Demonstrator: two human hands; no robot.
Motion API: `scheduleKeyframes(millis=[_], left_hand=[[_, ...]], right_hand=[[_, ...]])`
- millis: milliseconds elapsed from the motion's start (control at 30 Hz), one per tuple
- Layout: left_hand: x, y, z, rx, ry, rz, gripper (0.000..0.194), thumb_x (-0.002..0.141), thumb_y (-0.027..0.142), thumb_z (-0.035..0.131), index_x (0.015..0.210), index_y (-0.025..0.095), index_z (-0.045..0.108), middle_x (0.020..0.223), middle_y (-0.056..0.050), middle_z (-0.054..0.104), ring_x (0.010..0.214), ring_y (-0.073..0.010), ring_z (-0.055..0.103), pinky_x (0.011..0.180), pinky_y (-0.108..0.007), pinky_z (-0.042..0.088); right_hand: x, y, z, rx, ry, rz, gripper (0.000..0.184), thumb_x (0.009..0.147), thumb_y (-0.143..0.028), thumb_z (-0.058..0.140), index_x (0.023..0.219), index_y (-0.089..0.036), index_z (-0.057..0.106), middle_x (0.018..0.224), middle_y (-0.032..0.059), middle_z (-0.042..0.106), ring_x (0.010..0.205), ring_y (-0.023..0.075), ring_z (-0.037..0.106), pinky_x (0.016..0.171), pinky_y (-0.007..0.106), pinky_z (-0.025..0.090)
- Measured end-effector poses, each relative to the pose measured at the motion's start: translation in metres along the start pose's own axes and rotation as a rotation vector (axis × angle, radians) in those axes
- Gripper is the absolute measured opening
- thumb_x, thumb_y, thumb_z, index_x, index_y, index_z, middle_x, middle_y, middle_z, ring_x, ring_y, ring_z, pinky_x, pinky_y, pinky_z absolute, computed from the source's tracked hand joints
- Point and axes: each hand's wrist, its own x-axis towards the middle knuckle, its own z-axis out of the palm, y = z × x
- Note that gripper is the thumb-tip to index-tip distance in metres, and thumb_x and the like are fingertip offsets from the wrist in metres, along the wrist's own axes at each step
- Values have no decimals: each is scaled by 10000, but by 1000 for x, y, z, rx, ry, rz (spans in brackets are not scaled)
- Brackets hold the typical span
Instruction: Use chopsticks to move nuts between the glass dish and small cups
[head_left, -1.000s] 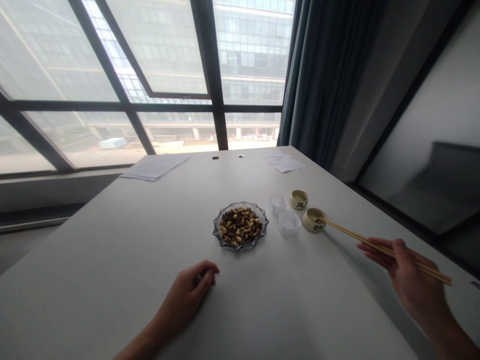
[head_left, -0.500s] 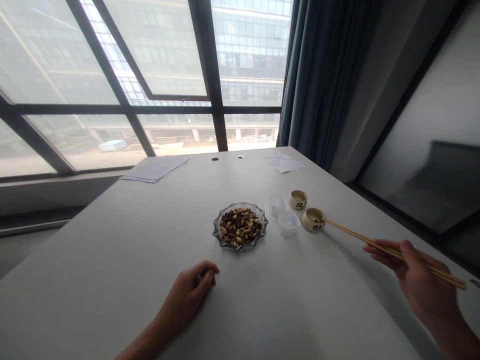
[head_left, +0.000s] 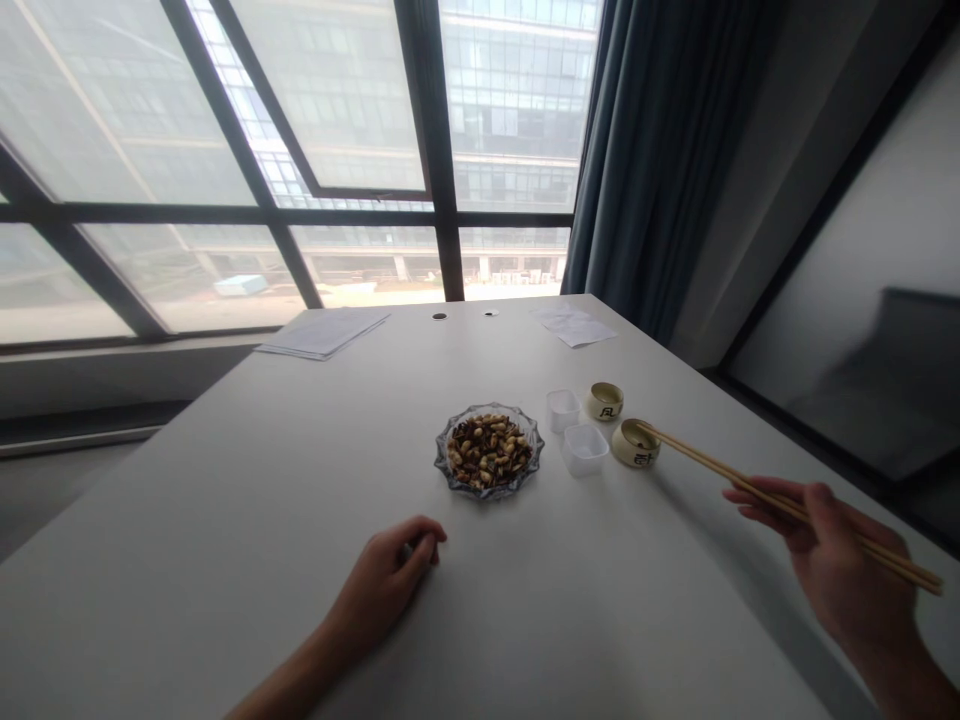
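My right hand [head_left: 840, 560] grips a pair of wooden chopsticks [head_left: 720, 470] at the right. Their tips reach over the nearer of two small cream cups [head_left: 635, 443]; the other cream cup [head_left: 604, 401] stands just behind it. Two small clear plastic cups [head_left: 584, 449] [head_left: 563, 410] stand to the left of them. A glass dish [head_left: 489, 452] of mixed nuts and beans sits in the middle of the white table [head_left: 225, 520]. My left hand [head_left: 390, 575] rests on the table in front of the dish, fingers curled loosely with nothing visible in them.
Sheets of paper [head_left: 322, 333] lie at the far left of the table and another sheet [head_left: 577, 326] at the far right. Large windows and a dark curtain [head_left: 660, 150] stand behind the table. The table's right edge runs close to my right hand.
The view has shifted slightly. My right hand with the chopsticks drew back a little to the right, then held; the tips stay at the nearer cream cup. My left hand has not moved.
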Motion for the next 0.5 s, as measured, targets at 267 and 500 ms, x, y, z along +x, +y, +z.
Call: scheduleKeyframes(millis=[267,500], left_hand=[[-1,0,1,-9,-5,-21,334,916,436,477,875,187,696,694,-17,674,645,-197,599,639,-265,450],[-1,1,1,-15,-6,-14,329,926,417,468,869,187,696,696,-19,675,651,-195,593,638,-264,439]], right_hand=[[-10,-14,59,-94,-363,-117,325,971,-444,596,967,-179,785,918,108,786,816,265,773,737,386,655],[-20,-12,131,-167,-794,-224,341,1030,-384,502,973,-175,765,926,94,750,792,196,721,718,319,605]])
